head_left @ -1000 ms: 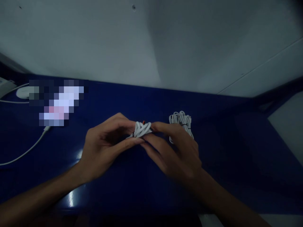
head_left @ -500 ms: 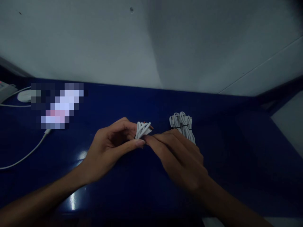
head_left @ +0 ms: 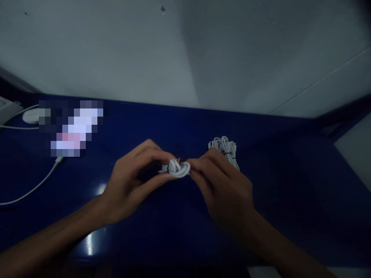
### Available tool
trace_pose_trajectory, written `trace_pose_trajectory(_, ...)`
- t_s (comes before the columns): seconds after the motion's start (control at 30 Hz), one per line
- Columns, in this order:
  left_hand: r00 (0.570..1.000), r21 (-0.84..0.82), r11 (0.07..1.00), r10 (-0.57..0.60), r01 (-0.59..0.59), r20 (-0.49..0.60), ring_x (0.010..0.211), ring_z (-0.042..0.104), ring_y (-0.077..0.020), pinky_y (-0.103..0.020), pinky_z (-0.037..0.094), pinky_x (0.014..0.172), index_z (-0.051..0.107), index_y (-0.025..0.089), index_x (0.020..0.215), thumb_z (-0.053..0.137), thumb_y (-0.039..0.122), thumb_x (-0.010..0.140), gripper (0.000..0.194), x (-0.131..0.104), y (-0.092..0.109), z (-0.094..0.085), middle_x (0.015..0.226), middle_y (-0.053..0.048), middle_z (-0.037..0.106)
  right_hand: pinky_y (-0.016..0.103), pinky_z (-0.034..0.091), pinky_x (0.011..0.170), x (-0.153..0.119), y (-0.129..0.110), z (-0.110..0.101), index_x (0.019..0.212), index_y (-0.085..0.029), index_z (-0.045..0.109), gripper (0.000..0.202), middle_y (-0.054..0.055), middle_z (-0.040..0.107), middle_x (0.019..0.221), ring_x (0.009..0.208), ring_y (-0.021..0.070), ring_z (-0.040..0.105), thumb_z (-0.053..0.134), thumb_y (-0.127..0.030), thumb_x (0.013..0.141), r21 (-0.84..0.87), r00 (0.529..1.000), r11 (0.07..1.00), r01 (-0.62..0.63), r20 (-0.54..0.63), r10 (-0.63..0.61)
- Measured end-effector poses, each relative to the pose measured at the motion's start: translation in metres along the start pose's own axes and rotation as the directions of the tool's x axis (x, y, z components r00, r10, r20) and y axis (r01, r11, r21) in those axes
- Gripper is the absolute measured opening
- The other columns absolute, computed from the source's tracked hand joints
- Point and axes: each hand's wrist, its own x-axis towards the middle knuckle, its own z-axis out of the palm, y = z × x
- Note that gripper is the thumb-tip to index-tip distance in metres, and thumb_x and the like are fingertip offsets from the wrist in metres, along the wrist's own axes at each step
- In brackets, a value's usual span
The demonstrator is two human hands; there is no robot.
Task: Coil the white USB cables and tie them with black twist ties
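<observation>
A coiled white cable [head_left: 180, 168] with a dark tie round it is held above the blue table, between my two hands. My left hand [head_left: 136, 179] pinches the coil from the left, thumb below and fingers above. From the right, the closed fingertips of my right hand [head_left: 224, 185] grip the coil's other end. A small orange-and-dark bit [head_left: 179, 160] shows at the top of the coil; its kind cannot be made out. Behind my right hand lie several bundled white cables [head_left: 228, 148], bound with black ties and partly hidden by that hand.
On the left of the blue table [head_left: 139, 123] lies a blurred-out lit device [head_left: 82, 127], with a white cord [head_left: 46, 185] plugged into its lower end. A white rounded object [head_left: 30, 116] sits beside it. A pale wall [head_left: 116, 50] rises behind the table.
The coil has turned between my hands, so its loops now face right and its tied part lies left. My right hand has shifted slightly right, its fingers now at the loop end.
</observation>
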Motion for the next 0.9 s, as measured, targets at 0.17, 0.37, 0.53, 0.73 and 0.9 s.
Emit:
trace_pose_trajectory(0.17,0.951,0.271,0.913,0.307,-0.305,0.035,0.108,0.08,-0.0285,-0.049,0.067,0.096,0.079,0.037,0.132,0.08,0.009,0.095,0.046,0.0,0.003,-0.003,0.117,-0.005,0.082,0.023,0.053,0.066,0.003,-0.006,-0.004,0.098,-0.018,0.075,0.017,-0.001,0.068,0.086,0.073,0.0098,0.062,0.068,-0.004,0.103,0.162,0.981,0.968,-0.193,0.048,0.187)
trace_pose_trajectory(0.37,0.927,0.429,0.853,0.365,-0.296,-0.086,0.095,0.083,-0.0278,-0.038,0.07,0.072,0.086,0.04,0.113,0.091,0.018,0.086,0.035,-0.006,0.013,-0.004,0.092,0.001,0.082,0.022,0.052,0.061,0.008,-0.006,-0.01,0.092,-0.024,0.077,0.015,-0.006,0.068,0.078,0.067,0.0096,0.061,0.07,-0.021,0.105,0.46,0.811,0.669,-0.584,0.351,0.467)
trace_pose_trajectory(0.53,0.912,0.455,0.8,0.405,-0.391,0.072,0.093,0.084,-0.0247,-0.039,0.07,0.079,0.077,0.038,0.137,0.081,0.009,0.094,0.052,-0.007,0.012,-0.006,0.103,0.0,0.087,0.022,0.052,0.06,0.009,-0.002,-0.009,0.092,-0.023,0.077,0.019,-0.004,0.067,0.075,0.065,0.0102,0.059,0.067,-0.027,0.107,0.546,0.739,0.498,-0.674,0.488,0.464)
trace_pose_trajectory(0.73,0.974,0.19,0.957,0.228,-0.221,-0.016,0.095,0.084,-0.0241,-0.035,0.07,0.073,0.082,0.036,0.128,0.074,0.008,0.094,0.045,-0.004,0.013,0.002,0.118,-0.003,0.086,0.024,0.053,0.063,0.009,-0.002,-0.009,0.094,-0.023,0.076,0.012,-0.004,0.068,0.081,0.067,0.0107,0.06,0.07,-0.021,0.105,0.422,0.871,0.764,-0.488,0.177,0.458)
trace_pose_trajectory(0.9,0.969,-0.211,0.967,-0.181,0.144,-0.168,0.091,0.083,-0.0235,-0.037,0.073,0.085,0.08,0.031,0.108,0.097,0.014,0.079,0.038,-0.007,0.014,0.011,0.097,0.001,0.085,0.026,0.05,0.063,0.007,-0.003,-0.005,0.095,-0.023,0.072,0.018,-0.005,0.067,0.082,0.069,0.0114,0.059,0.069,-0.007,0.102,0.207,0.962,0.939,-0.273,0.053,0.268)
